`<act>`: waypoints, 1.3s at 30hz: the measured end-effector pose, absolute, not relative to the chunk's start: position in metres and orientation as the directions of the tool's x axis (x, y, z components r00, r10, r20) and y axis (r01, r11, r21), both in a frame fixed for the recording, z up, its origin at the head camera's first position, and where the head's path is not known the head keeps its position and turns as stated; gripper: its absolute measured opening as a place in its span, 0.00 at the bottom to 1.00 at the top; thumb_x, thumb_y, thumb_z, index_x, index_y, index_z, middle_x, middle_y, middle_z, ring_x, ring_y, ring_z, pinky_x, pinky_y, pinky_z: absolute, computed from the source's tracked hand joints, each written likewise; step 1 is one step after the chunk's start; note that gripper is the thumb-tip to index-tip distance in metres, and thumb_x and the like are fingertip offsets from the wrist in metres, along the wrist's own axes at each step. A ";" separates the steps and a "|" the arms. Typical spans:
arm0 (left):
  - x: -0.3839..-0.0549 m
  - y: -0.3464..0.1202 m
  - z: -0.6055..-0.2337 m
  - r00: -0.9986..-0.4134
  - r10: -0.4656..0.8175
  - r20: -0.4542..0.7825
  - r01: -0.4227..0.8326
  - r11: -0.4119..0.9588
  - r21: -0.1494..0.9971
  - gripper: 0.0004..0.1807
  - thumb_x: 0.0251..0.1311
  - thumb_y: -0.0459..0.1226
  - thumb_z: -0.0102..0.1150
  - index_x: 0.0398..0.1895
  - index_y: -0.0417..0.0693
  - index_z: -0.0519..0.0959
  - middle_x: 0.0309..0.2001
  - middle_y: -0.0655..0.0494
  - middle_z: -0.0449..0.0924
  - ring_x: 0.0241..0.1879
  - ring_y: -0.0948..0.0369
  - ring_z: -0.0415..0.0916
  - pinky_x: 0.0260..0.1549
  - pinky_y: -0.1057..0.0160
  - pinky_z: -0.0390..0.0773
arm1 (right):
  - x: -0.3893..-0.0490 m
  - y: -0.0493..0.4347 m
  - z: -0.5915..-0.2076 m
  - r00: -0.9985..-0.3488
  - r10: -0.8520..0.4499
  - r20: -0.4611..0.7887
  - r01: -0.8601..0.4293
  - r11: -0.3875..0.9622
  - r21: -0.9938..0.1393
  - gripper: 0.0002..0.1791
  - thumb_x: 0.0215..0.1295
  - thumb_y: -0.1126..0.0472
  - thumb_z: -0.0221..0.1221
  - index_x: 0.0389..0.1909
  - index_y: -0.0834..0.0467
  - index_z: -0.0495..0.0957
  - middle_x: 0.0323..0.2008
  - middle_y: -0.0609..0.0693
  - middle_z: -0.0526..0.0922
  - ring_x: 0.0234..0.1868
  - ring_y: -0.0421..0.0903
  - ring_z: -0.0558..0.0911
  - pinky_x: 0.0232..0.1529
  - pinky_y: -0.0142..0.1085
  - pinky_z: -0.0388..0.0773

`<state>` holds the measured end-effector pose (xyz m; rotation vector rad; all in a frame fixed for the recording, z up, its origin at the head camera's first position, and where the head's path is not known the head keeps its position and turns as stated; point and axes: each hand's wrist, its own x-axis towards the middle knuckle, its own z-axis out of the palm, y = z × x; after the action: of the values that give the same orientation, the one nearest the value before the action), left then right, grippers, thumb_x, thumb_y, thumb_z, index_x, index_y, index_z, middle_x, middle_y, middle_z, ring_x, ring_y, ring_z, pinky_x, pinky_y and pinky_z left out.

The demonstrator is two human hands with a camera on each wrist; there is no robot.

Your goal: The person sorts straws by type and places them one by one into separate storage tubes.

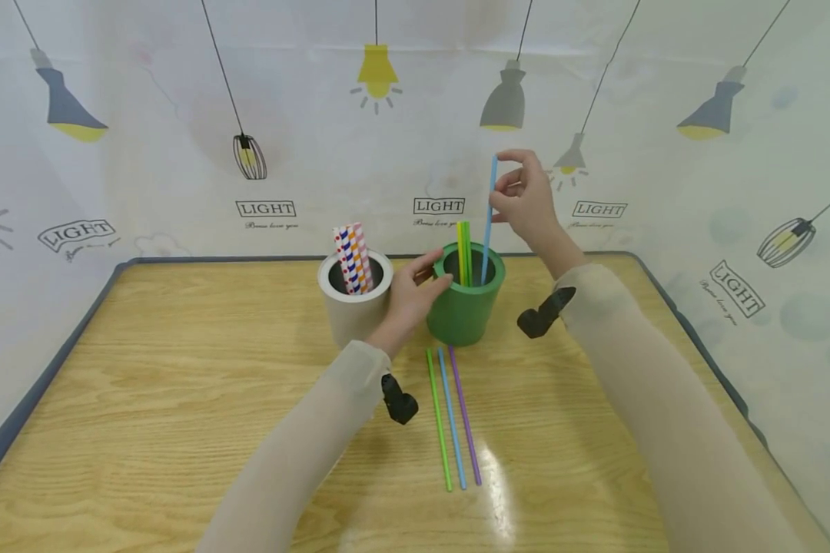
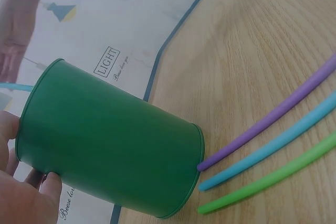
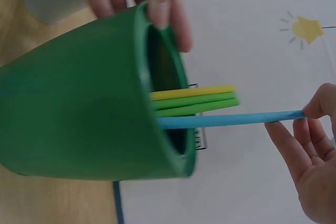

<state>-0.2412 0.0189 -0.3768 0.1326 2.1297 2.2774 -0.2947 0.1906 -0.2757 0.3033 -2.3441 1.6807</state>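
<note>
My right hand (image 1: 526, 196) pinches a light blue straw (image 3: 226, 120) near its top end. The straw's lower end is inside a green pot (image 1: 462, 315), alongside one yellow and two green straws (image 3: 194, 100). At the pot's left side my left hand (image 1: 411, 299) grips the rim, thumb towards the front and fingers towards the back. Three straws lie side by side on the table in front of the pot: a green straw (image 1: 439, 422), a blue straw (image 1: 453, 422) and a purple straw (image 1: 466, 422). Their far ends come close to the pot's base.
A white pot (image 1: 342, 319) stands left of the green one, behind my left hand, with several patterned paper straws (image 1: 353, 253) upright in it. The wooden table (image 1: 180, 384) ends at a wall covering (image 1: 318, 115) printed with lamps.
</note>
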 end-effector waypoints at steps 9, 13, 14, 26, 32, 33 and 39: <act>-0.241 0.019 -0.374 -0.997 0.066 0.030 0.027 -0.052 0.998 0.26 0.54 0.29 0.61 0.58 0.47 0.72 0.61 0.54 0.68 0.57 0.57 0.67 0.52 0.67 0.72 | -0.290 0.194 -0.315 -0.971 -0.073 0.227 -0.238 0.350 -0.906 0.30 0.55 0.74 0.51 0.61 0.57 0.60 0.39 0.55 0.71 0.34 0.46 0.74 0.25 0.39 0.82; -0.240 0.020 -0.373 -0.997 0.067 0.026 0.023 -0.046 0.999 0.26 0.54 0.29 0.61 0.58 0.48 0.72 0.60 0.55 0.68 0.57 0.57 0.67 0.52 0.67 0.72 | -0.289 0.196 -0.324 -0.970 -0.081 0.231 -0.244 0.330 -0.912 0.31 0.54 0.75 0.51 0.61 0.58 0.60 0.38 0.57 0.71 0.34 0.48 0.74 0.24 0.38 0.82; -0.241 0.020 -0.374 -0.997 0.068 0.027 0.024 -0.047 0.999 0.26 0.54 0.29 0.61 0.58 0.48 0.72 0.61 0.55 0.68 0.58 0.57 0.67 0.52 0.66 0.72 | -0.289 0.196 -0.326 -0.967 -0.083 0.239 -0.253 0.336 -0.907 0.31 0.54 0.75 0.51 0.61 0.58 0.60 0.38 0.57 0.72 0.34 0.48 0.74 0.24 0.38 0.82; -0.241 0.018 -0.375 -0.997 0.071 0.030 0.027 -0.033 0.999 0.25 0.54 0.30 0.61 0.58 0.48 0.72 0.60 0.55 0.69 0.58 0.57 0.67 0.52 0.66 0.72 | -0.285 0.193 -0.328 -0.953 -0.113 0.281 -0.303 0.415 -0.858 0.27 0.55 0.75 0.53 0.58 0.59 0.64 0.37 0.59 0.74 0.36 0.48 0.76 0.27 0.32 0.81; -0.241 0.019 -0.374 -0.997 0.073 0.035 0.032 -0.042 0.999 0.25 0.54 0.30 0.61 0.58 0.47 0.72 0.60 0.54 0.69 0.57 0.56 0.67 0.52 0.66 0.72 | -0.284 0.193 -0.329 -0.962 -0.128 0.242 -0.274 0.474 -0.837 0.24 0.54 0.75 0.55 0.54 0.61 0.68 0.37 0.63 0.78 0.36 0.51 0.78 0.32 0.35 0.80; -0.241 0.019 -0.374 -0.997 0.072 0.035 0.032 -0.043 0.999 0.25 0.54 0.30 0.61 0.58 0.47 0.72 0.60 0.54 0.69 0.57 0.56 0.68 0.52 0.66 0.72 | -0.283 0.193 -0.330 -0.963 -0.129 0.238 -0.271 0.485 -0.831 0.23 0.54 0.74 0.55 0.54 0.61 0.69 0.37 0.63 0.78 0.36 0.52 0.79 0.33 0.36 0.80; -0.241 0.019 -0.374 -0.997 0.063 0.036 0.033 -0.047 0.998 0.25 0.53 0.29 0.61 0.57 0.47 0.73 0.60 0.53 0.69 0.57 0.56 0.68 0.52 0.66 0.72 | -0.284 0.193 -0.332 -0.958 -0.141 0.250 -0.287 0.512 -0.809 0.21 0.54 0.73 0.56 0.52 0.61 0.71 0.37 0.62 0.79 0.37 0.54 0.80 0.38 0.43 0.80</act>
<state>-0.2408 0.0192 -0.3738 0.1082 2.1548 2.2553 -0.2841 0.1930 -0.3323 0.3704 -2.5965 1.4332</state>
